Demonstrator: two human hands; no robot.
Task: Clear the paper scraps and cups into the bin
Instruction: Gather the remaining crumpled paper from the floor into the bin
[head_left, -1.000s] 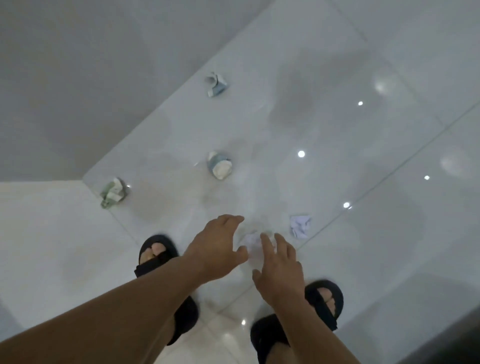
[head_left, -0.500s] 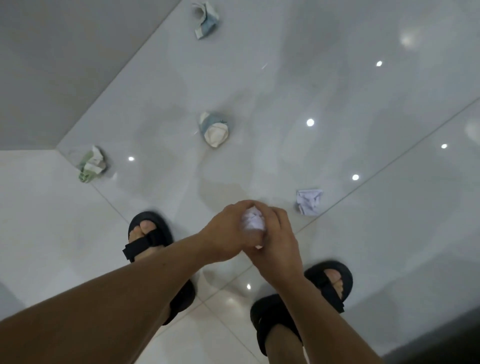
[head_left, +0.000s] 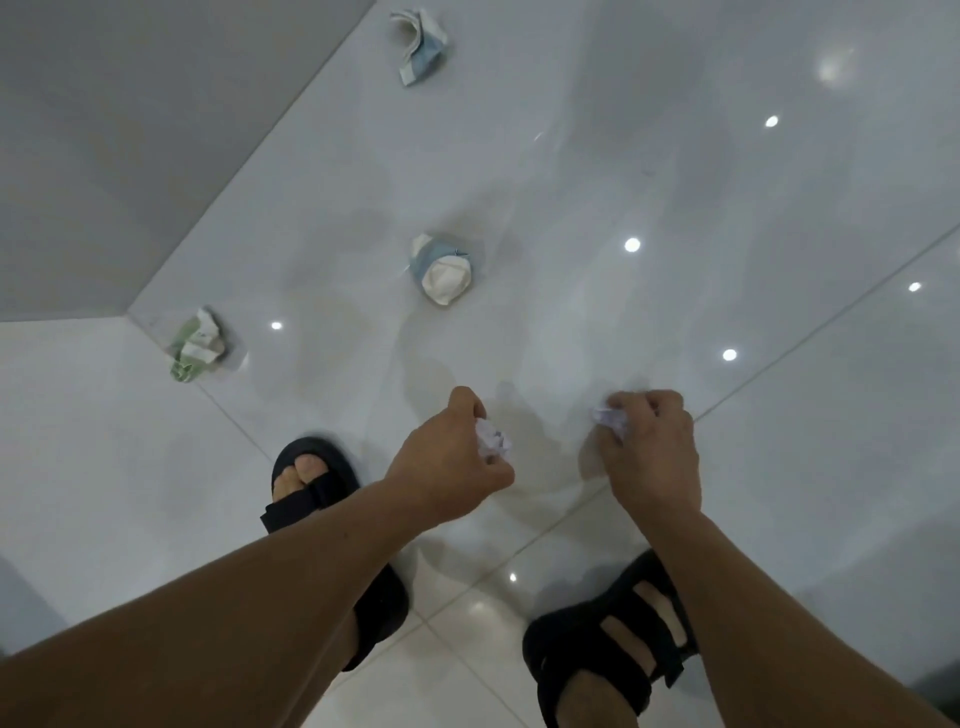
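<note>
My left hand (head_left: 447, 457) grips a crumpled white paper scrap (head_left: 491, 441) above the glossy white floor. To its right, my right hand (head_left: 649, 447) curls its fingers round a second white paper scrap (head_left: 610, 417) low over the floor. A crushed blue-and-white paper cup (head_left: 441, 270) lies on the tiles ahead of my hands. Another crushed blue cup (head_left: 421, 47) lies farther away near the top edge. A crumpled green-and-white cup (head_left: 197, 345) sits at the left, by the wall corner. No bin is in view.
A grey wall (head_left: 130, 156) fills the upper left and meets the floor along a slanted line. My feet in black sandals (head_left: 322, 488) (head_left: 608, 649) stand below my hands. Ceiling lights reflect as bright dots on the tiles.
My hands, joined round one scrap half a second ago, have parted. The left hand keeps that scrap; the right hand has moved right and closed on the second scrap that lay on the floor.
</note>
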